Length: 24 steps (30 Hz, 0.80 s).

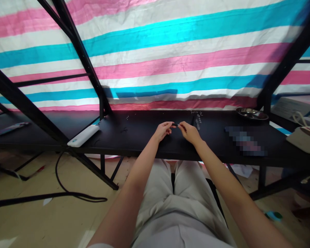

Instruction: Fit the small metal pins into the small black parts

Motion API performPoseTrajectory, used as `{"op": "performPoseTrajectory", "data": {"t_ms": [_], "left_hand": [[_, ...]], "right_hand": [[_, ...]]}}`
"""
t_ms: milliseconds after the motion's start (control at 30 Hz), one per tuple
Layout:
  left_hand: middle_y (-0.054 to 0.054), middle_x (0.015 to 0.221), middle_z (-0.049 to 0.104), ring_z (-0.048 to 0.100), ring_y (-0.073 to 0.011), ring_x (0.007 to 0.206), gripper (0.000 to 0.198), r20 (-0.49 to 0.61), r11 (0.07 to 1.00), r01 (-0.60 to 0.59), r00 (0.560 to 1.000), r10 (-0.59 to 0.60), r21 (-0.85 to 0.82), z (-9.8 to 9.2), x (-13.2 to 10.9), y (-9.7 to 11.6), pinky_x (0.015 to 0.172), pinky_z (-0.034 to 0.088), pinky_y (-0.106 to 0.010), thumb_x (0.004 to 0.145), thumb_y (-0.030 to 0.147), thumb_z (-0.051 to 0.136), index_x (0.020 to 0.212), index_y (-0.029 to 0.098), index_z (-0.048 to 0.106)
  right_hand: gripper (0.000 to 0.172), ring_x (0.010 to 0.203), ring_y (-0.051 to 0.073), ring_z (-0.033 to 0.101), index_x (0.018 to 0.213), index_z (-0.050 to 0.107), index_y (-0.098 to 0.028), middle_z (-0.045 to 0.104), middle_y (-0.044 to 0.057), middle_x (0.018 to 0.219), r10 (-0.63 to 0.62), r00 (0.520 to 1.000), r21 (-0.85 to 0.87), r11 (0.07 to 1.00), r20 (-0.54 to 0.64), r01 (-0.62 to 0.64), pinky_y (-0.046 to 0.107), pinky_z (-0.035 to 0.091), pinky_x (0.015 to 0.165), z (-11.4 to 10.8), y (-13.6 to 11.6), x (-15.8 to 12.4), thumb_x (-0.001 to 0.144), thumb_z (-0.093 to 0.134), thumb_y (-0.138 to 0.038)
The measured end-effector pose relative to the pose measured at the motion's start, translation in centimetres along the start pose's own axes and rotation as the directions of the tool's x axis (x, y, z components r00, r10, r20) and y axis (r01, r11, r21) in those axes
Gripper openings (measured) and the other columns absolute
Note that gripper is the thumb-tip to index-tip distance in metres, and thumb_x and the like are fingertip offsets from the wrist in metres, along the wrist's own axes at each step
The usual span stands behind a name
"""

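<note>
Right of hands (164,131) pinching a black piece (174,124) sits a metal dish (251,114).

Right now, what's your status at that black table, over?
Left fingers on small, slim black piece; right fingers at its other end. Small translucent pieces beyond, apparently not in the way.

A slim black piece (174,124) is held roughly level between both hands (163,131).

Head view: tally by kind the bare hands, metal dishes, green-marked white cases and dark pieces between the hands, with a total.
Left hand and right hand: 2
Dark piece: 1
Metal dish: 1
Green-marked white case: 1
Total: 5
</note>
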<state>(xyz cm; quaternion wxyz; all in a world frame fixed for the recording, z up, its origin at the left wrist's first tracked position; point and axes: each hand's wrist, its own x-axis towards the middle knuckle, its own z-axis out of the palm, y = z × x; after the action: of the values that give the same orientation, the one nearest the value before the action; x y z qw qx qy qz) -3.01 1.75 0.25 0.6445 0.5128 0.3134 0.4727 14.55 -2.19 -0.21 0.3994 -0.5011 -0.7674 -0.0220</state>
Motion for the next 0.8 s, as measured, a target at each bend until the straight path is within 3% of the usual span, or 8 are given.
{"op": "performPoseTrajectory", "data": {"t_ms": [200, 367, 567, 800], "left_hand": [[-0.006, 0.076, 0.069, 0.049, -0.0033, 0.043, 0.031, -0.015, 1.0, 0.011, 1.0, -0.011, 0.009, -0.05, 0.09, -0.12, 0.044, 0.035, -0.018, 0.074, 0.034, 0.069, 0.092, 0.009, 0.063], [-0.005, 0.073, 0.068, 0.05, -0.0037, 0.043, 0.03, -0.021, 1.0, 0.016, 1.0, -0.015, 0.021, 0.03, 0.04, -0.09, 0.044, 0.035, -0.018, 0.073, 0.033, 0.069, 0.089, 0.009, 0.063], [-0.002, 0.064, 0.063, 0.047, -0.0029, 0.041, 0.023, -0.216, 1.0, -0.025, 0.976, 0.027, 0.01, 0.17, 0.17, 0.06, 0.041, 0.03, -0.017, 0.075, 0.031, 0.068, 0.083, 0.01, 0.062], [0.002, 0.061, 0.056, 0.045, -0.0021, 0.04, 0.022, -0.309, 0.997, -0.079, 0.948, 0.076, 0.001, -0.13, 0.46, -0.26, 0.04, 0.028, -0.018, 0.07, 0.028, 0.072, 0.08, 0.011, 0.06]], "right_hand": [[0.031, 0.065, 0.015, 0.059, 0.106, 0.057, -0.02, 0.065, 0.004, 0.083, 0.022, 1.0, 0.031, 0.999, -0.003, -0.022, 0.025, 0.04, 0.059, 0.12, 0.08, -0.11, 0.089, 0.043, -0.042], [0.03, 0.082, 0.018, 0.062, 0.104, 0.06, -0.021, 0.066, 0.007, 0.099, -0.042, 0.999, 0.046, 0.998, -0.015, 0.043, 0.027, 0.045, 0.071, 0.44, 0.45, 0.01, 0.09, 0.042, -0.039], [0.026, 0.074, 0.016, 0.059, 0.097, 0.062, -0.021, 0.064, 0.006, 0.09, -0.012, 1.0, -0.023, 1.0, 0.014, 0.013, 0.025, 0.043, 0.064, 0.38, 0.7, 0.05, 0.089, 0.043, -0.037], [0.017, 0.063, 0.012, 0.052, 0.082, 0.062, -0.021, 0.058, 0.002, 0.085, 0.082, 0.992, -0.142, 0.988, 0.099, -0.068, 0.024, 0.034, 0.054, 0.31, 0.76, -0.06, 0.082, 0.051, -0.033]]}}
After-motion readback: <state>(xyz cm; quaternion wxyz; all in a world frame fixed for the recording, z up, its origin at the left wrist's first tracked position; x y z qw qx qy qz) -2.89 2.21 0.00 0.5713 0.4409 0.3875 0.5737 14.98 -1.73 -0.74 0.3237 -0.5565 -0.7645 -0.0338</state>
